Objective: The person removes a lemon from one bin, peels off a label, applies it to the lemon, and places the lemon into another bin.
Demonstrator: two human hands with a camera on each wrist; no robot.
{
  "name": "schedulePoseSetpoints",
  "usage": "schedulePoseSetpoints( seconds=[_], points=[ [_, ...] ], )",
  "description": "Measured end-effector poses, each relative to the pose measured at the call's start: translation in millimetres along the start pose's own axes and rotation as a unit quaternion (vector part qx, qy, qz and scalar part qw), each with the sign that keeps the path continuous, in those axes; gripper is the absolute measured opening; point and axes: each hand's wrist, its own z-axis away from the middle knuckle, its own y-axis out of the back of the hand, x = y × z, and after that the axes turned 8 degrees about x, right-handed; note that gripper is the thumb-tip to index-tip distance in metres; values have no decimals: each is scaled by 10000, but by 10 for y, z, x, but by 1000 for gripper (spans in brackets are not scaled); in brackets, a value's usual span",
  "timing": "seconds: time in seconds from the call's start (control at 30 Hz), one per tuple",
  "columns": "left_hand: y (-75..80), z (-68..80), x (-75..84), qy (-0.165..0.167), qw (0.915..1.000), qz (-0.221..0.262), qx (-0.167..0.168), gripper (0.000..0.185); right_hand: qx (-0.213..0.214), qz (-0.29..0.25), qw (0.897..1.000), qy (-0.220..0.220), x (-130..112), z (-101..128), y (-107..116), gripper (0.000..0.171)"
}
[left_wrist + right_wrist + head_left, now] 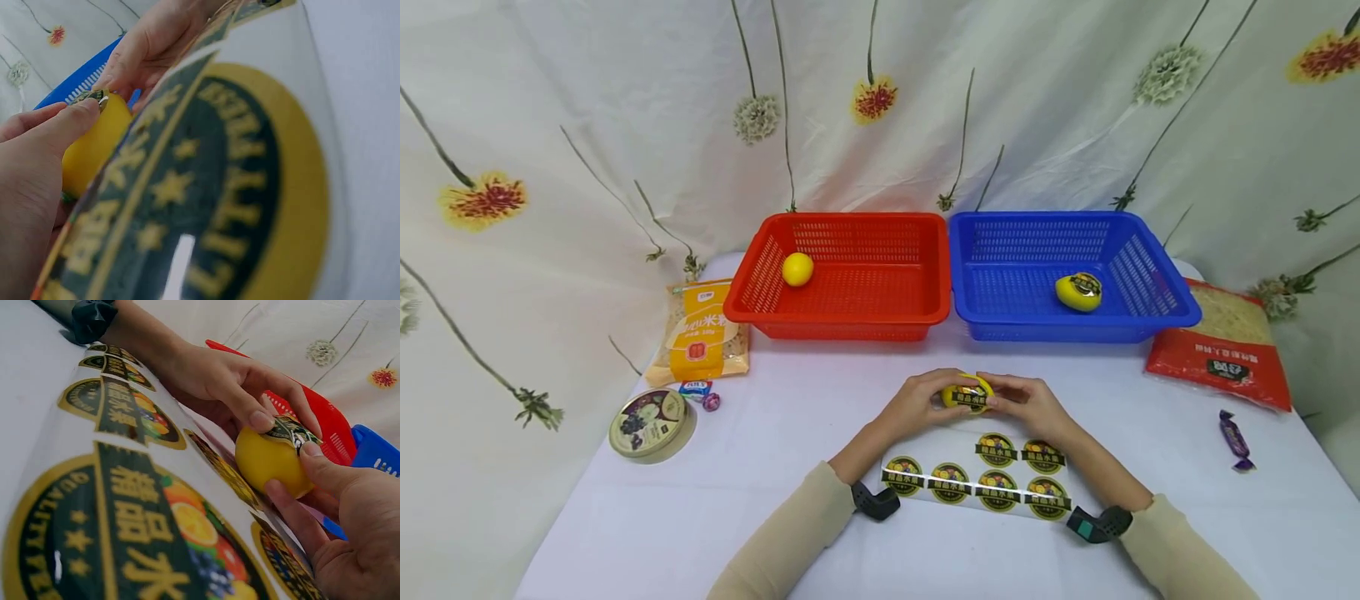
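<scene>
Both hands hold a yellow lemon [950, 395] just above the white table, behind a sheet of stickers [928, 452]. A dark green and gold fruit sticker [289, 432] lies across the lemon, with wrinkles in its film. My left hand [917, 404] grips the lemon from the left, its thumb [84, 112] on the sticker's edge. From the other side my right hand [1036, 408] pinches lemon and sticker, the thumb [320, 464] pressing the label. Several round stickers remain on the sheet, in two rows. The lemon's underside is partly hidden by fingers.
At the back, a red basket [838, 318] contains a yellow fruit [797, 269]; beside it a blue basket [1075, 320] contains a stickered lemon [1070, 293]. Food bags [700, 329], a round tin [651, 425] and small candies stand left; a red bag [1221, 358] and purple candy [1234, 440] lie right.
</scene>
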Motion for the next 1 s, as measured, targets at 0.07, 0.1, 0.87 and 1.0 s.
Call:
schedulePoseSetpoints(
  seconds=[0.07, 0.1, 0.87, 1.0],
  points=[
    [0, -16, -7, -39, 10000, -1, -32, 39, -130, -169, 9998, -31, -5, 8, 40, 44],
    [-2, -21, -11, -56, 10000, 2, -48, 39, -148, -234, 9996, -5, -8, 15, 54, 44],
    [34, -86, -44, -478, 9985, -79, -236, 40, 5394, -458, 8407, 105, -526, -204, 525, 56],
    [116, -191, 25, -522, 9939, -576, -783, 37, 5457, 78, 8379, -37, -491, -231, 526, 56]
  ],
)
